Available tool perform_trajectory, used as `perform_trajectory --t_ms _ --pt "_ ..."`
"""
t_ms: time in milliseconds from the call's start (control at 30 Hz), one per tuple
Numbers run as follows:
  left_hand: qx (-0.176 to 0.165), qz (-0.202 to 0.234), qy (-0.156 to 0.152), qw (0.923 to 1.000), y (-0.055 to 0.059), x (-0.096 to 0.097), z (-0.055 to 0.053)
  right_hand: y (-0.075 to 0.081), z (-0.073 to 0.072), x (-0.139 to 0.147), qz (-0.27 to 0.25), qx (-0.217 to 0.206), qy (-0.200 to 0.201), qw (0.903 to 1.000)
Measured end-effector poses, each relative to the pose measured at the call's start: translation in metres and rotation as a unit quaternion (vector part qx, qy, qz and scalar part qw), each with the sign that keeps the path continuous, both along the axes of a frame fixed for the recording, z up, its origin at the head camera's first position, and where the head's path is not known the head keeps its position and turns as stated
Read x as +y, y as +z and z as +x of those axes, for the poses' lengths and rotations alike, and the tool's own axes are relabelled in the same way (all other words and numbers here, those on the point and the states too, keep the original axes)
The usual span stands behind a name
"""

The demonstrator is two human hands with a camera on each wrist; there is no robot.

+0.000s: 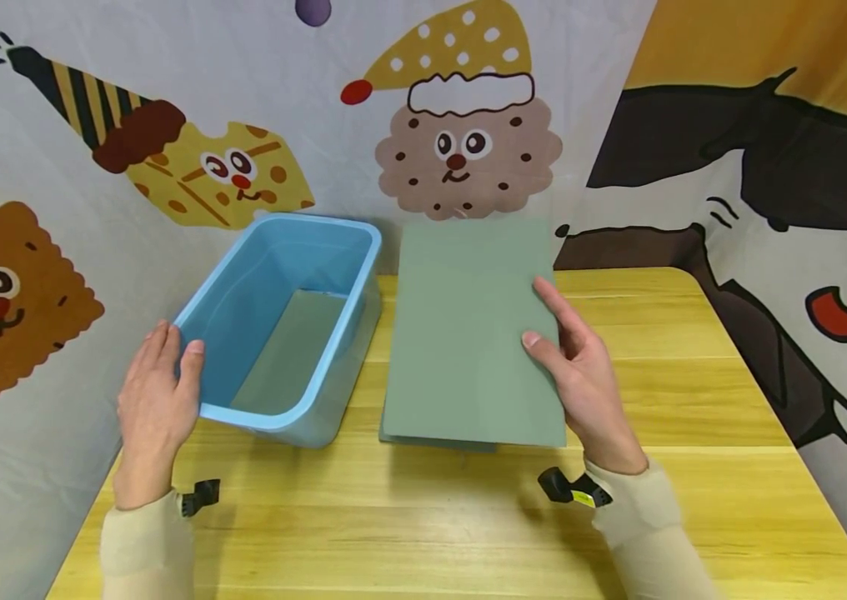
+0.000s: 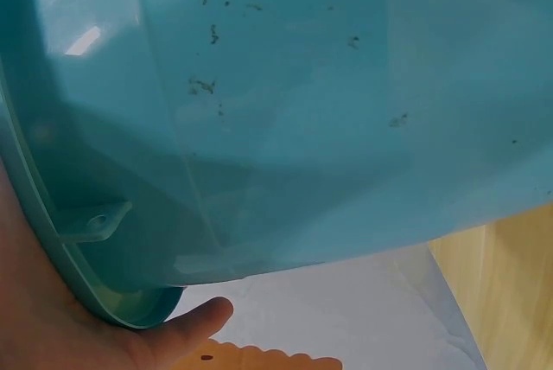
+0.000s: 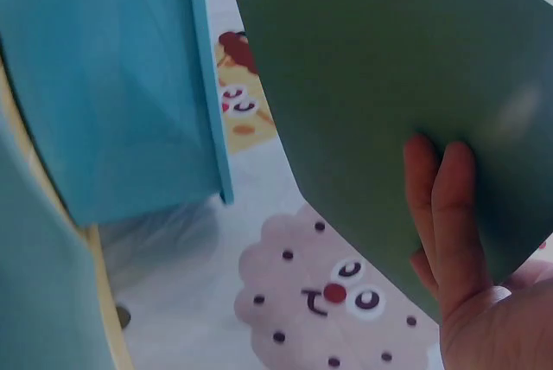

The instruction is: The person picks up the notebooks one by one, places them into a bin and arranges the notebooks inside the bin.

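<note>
My right hand (image 1: pixel 592 387) pinches the right edge of a thin grey-green sheet (image 1: pixel 468 325), thumb on top and other fingers underneath. The sheet is held above the table; its green underside (image 3: pixel 363 102) fills much of the right wrist view. A second grey-green sheet (image 1: pixel 438 444) shows only as a strip below it. At the left stands a light blue plastic bin (image 1: pixel 356 333), with another grey-green sheet (image 1: pixel 292 354) on its floor. My left hand (image 1: pixel 159 408) rests against the bin's near left rim, fingers extended. In the left wrist view the bin's outer wall (image 2: pixel 285 128) is smudged.
The bin and sheets are on a yellow wood-grain table (image 1: pixel 694 383). Behind it hangs a white cloth (image 1: pixel 348 158) printed with cartoon biscuits and cheese. A small black device (image 1: pixel 201 497) sits at the left wrist, another black device (image 1: pixel 573 487) at the right.
</note>
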State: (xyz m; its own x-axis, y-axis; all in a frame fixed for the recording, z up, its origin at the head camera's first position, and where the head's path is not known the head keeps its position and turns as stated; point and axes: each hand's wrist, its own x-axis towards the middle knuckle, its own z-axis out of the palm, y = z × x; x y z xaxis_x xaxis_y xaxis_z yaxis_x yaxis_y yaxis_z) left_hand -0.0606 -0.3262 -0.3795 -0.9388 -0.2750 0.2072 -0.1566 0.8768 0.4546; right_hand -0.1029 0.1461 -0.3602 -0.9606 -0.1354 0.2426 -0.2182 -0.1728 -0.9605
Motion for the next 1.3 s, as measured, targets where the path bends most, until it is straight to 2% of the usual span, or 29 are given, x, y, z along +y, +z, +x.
perform_trajectory --t_ms 400,700,1100,1300 --pt "0.011 0.001 -0.003 0.9999 0.000 0.000 0.000 0.014 0.002 -0.035 -0.038 0.009 0.026 0.9989" --pt "0.008 0.000 0.000 1.0000 0.000 0.000 -0.001 0.018 0.000 -0.058 -0.062 0.008 0.045 0.9970" --pt "0.000 0.003 0.004 1.0000 -0.001 -0.002 0.000 0.020 -0.014 -0.101 -0.056 -0.010 0.048 0.9972" --pt "0.018 0.008 0.005 0.9998 -0.001 -0.002 -0.001 0.023 -0.022 -0.131 -0.065 -0.030 0.060 0.9956"
